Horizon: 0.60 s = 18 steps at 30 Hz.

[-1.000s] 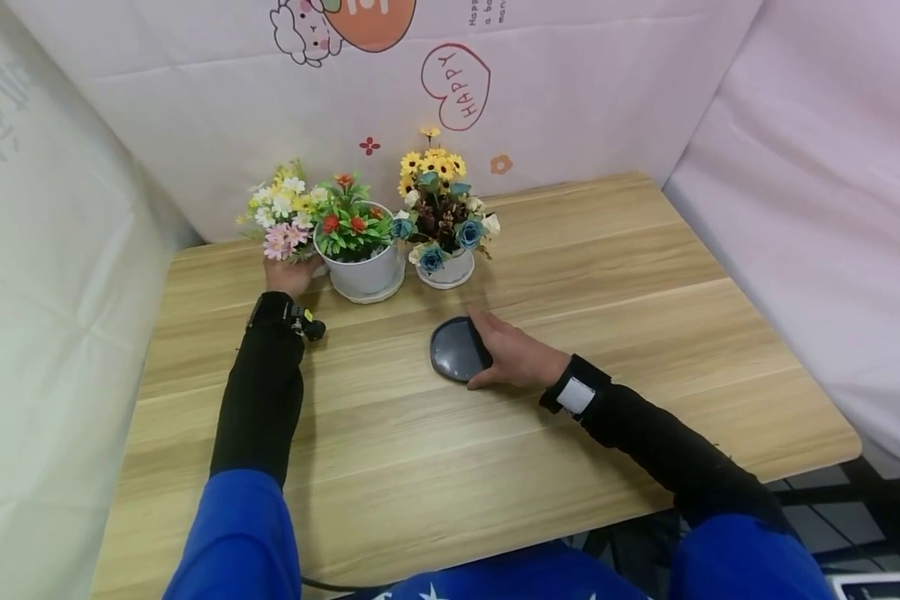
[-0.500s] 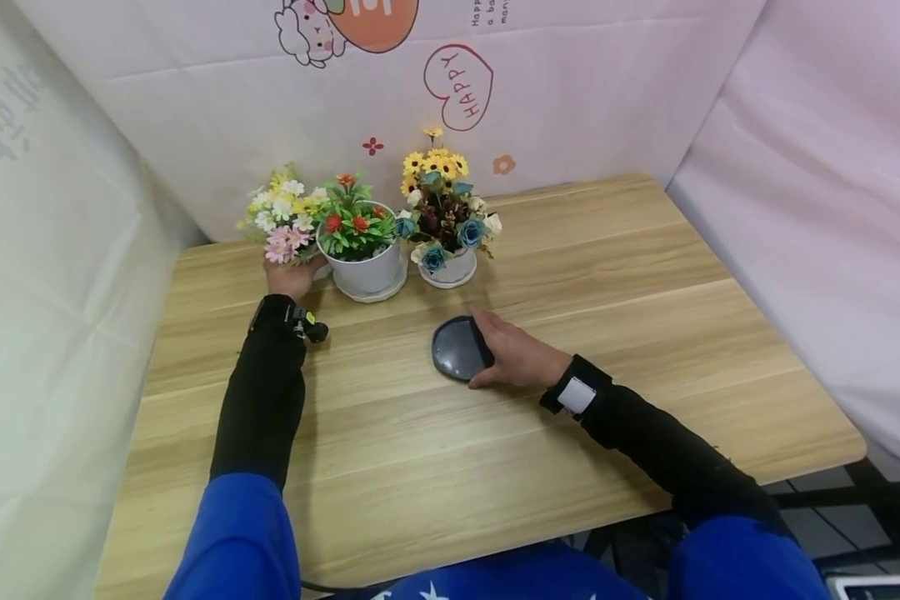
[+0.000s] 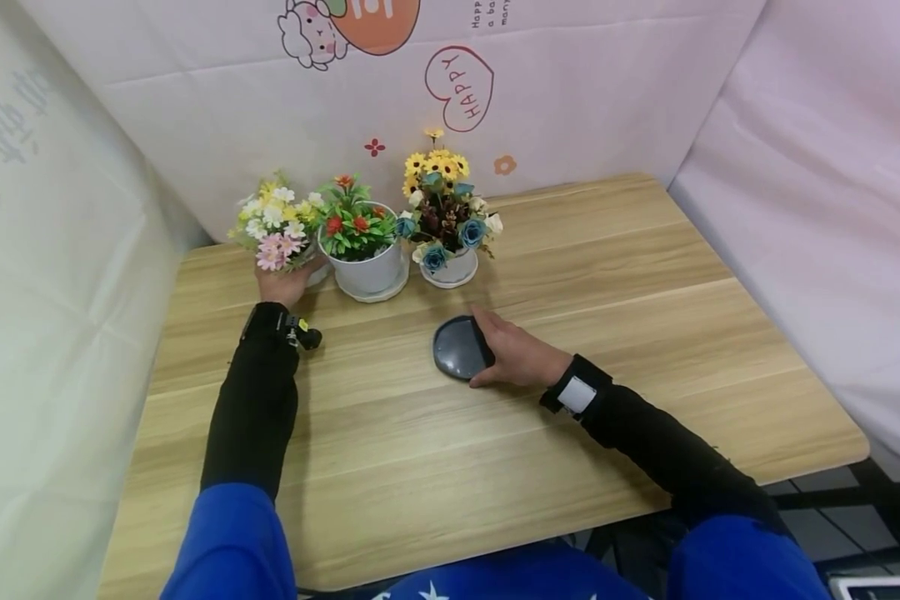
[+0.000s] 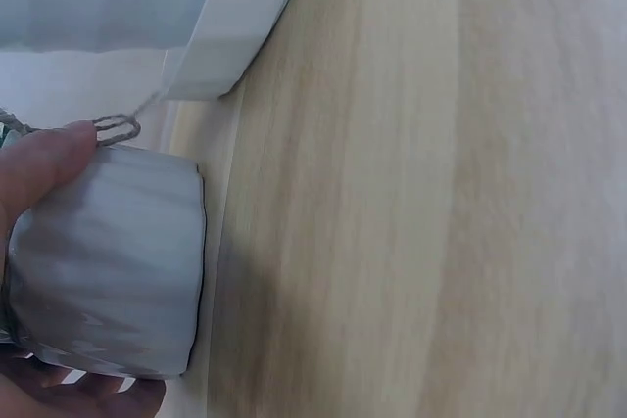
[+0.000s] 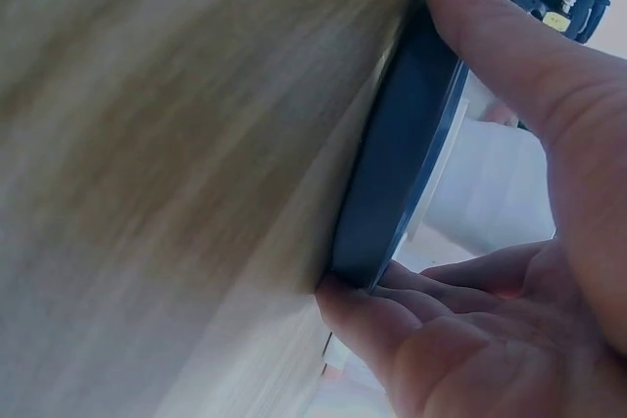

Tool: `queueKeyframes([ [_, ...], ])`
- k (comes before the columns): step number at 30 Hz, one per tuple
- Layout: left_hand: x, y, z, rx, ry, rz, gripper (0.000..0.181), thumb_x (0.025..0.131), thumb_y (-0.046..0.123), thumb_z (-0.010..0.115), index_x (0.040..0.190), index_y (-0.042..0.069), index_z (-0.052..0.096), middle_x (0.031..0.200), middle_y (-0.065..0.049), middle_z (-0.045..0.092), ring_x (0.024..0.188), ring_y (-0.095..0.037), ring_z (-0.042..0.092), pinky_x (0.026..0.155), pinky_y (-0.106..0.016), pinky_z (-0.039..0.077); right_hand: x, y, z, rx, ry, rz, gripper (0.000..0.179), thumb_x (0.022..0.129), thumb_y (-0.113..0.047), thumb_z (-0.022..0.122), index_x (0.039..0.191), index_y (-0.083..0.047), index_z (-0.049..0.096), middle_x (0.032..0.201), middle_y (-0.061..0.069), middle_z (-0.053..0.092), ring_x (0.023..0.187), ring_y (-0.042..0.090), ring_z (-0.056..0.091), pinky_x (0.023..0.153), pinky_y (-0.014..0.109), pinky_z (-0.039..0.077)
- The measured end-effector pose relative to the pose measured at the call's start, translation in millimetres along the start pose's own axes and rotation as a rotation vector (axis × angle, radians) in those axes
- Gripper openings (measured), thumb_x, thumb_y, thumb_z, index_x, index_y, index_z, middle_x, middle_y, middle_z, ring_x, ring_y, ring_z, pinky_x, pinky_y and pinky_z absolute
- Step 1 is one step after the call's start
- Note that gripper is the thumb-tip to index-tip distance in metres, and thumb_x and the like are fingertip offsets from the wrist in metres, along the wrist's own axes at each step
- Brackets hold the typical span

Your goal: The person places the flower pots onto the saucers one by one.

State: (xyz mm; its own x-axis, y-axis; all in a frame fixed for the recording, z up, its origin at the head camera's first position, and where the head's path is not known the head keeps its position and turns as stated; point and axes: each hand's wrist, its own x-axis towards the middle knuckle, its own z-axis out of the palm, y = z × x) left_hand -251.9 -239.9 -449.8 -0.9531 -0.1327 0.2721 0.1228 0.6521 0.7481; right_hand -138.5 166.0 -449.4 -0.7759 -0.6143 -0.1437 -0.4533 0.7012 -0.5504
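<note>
My left hand point(image 3: 281, 287) grips a small white flower pot point(image 4: 118, 261) with twine round its top. White, yellow and pink artificial flowers point(image 3: 276, 225) rise out of it at the table's back left. In the left wrist view the thumb and fingertips lie on opposite sides of the pot; I cannot tell whether its base touches the table. Near the table's middle, my right hand point(image 3: 521, 354) holds the right side of a dark grey, rounded saucer point(image 3: 457, 350). Its thumb and fingers span the saucer's rim point(image 5: 397, 154), which lies flat on the wood.
Just right of the left hand stands a white pot with a red-flowered plant point(image 3: 363, 271) on a white saucer. Beside it is a white pot point(image 3: 450, 268) of blue roses and yellow flowers. A printed cloth point(image 3: 570, 92) hangs behind the wooden table point(image 3: 645, 275).
My left hand and the pink, white and yellow flowers have shifted slightly left and nearer to me, away from the red-flowered plant. The right hand and dark saucer have stayed in place.
</note>
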Motion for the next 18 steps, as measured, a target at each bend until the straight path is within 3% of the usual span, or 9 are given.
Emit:
queueKeyframes([
  [9, -16.4, -5.3, -13.3, -0.062, -0.006, -0.077, 0.090, 0.091, 0.017, 0.083, 0.165, 0.010, 0.032, 0.169, -0.011, 0.040, 0.160, -0.029, 0.032, 0.135, -0.039, 0.025, -1.1, -0.5, 0.8, -0.004, -0.004, -0.006, 0.130, 0.081, -0.033, 0.094, 0.165, 0.010, 0.004, 0.165, 0.037, 0.029, 0.151, 0.049, 0.040, 0.123, 0.056, 0.044],
  [18, -29.4, -7.1, -22.1, -0.117, 0.027, -0.094, 0.089, 0.089, 0.015, 0.085, 0.163, 0.013, 0.036, 0.167, -0.007, 0.044, 0.158, -0.024, 0.036, 0.133, -0.035, 0.028, -1.7, 0.9, 0.6, 0.008, -0.001, 0.001, 0.129, 0.082, -0.033, 0.094, 0.165, 0.009, 0.004, 0.166, 0.037, 0.027, 0.152, 0.049, 0.039, 0.123, 0.056, 0.043],
])
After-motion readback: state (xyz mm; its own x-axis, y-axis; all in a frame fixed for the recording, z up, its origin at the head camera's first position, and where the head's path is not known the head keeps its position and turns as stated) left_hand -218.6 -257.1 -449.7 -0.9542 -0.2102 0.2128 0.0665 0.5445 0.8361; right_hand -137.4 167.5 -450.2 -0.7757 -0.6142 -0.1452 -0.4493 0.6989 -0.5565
